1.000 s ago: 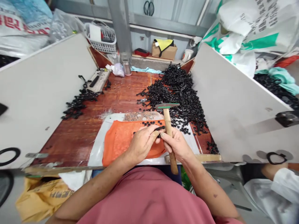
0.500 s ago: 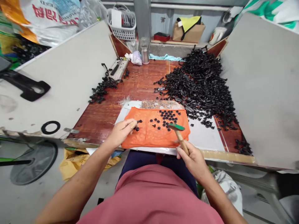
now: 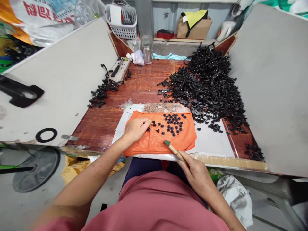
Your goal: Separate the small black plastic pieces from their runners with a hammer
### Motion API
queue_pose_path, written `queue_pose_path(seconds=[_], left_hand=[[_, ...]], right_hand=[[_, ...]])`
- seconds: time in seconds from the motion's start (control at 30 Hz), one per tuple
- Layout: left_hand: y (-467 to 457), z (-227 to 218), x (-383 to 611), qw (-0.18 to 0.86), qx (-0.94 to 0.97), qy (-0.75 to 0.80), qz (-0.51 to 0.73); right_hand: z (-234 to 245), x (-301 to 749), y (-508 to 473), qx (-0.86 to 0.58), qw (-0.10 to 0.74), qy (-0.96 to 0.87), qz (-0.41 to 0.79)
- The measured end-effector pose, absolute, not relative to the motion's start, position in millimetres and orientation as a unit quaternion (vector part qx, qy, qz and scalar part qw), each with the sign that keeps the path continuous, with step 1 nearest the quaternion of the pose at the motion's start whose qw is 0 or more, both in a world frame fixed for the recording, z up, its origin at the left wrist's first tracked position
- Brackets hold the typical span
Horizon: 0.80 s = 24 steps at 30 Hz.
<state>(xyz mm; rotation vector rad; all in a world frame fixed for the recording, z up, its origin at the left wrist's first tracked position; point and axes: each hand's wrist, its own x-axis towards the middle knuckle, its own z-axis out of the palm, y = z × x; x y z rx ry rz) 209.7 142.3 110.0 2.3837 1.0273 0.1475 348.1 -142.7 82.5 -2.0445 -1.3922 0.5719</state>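
Note:
Pinched fingers of my left hand (image 3: pixel 136 130) rest at the left part of an orange cloth (image 3: pixel 144 144). A small black plastic part (image 3: pixel 153 122) shows at their tips, and another lies just below them. Several more round-topped black parts (image 3: pixel 174 118) are spread over the right half of the cloth. In my right hand (image 3: pixel 196 168) is the wooden handle of a small hammer (image 3: pixel 173 149). Its green head is just over the cloth's front half, and I see it end-on. Fingers wrap closed around the handle.
A large heap of black plastic parts (image 3: pixel 207 83) covers the right of the wooden table (image 3: pixel 141 83). A smaller pile (image 3: pixel 103 91) lies left. Behind the cloth is a speckled stone slab (image 3: pixel 166 107). A metal flask (image 3: pixel 147 54) stands at the back. Grey boards (image 3: pixel 271 89) flank both sides.
My left hand has moved right across the cloth, and the black parts at its fingertips moved with it. The hammer has come left and nearer my body, its head turned end-on.

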Motion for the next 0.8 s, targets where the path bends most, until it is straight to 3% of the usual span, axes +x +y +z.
queue_pose_path(seconds=[0.47, 0.63, 0.8], left_hand=[[141.6, 108.0, 211.7, 0.203, 0.907, 0.370, -0.006], [145.0, 111.7, 214.0, 0.190, 0.909, 0.369, -0.034], [144.3, 114.4, 216.3, 0.183, 0.905, 0.382, -0.039]], right_hand=[[91.8, 353.7, -141.3, -0.766, 0.267, -0.521, 0.264], [113.1, 369.6, -124.6, -0.775, 0.229, -0.565, 0.169], [139.0, 380.2, -80.6, -0.786, 0.133, -0.601, 0.061]])
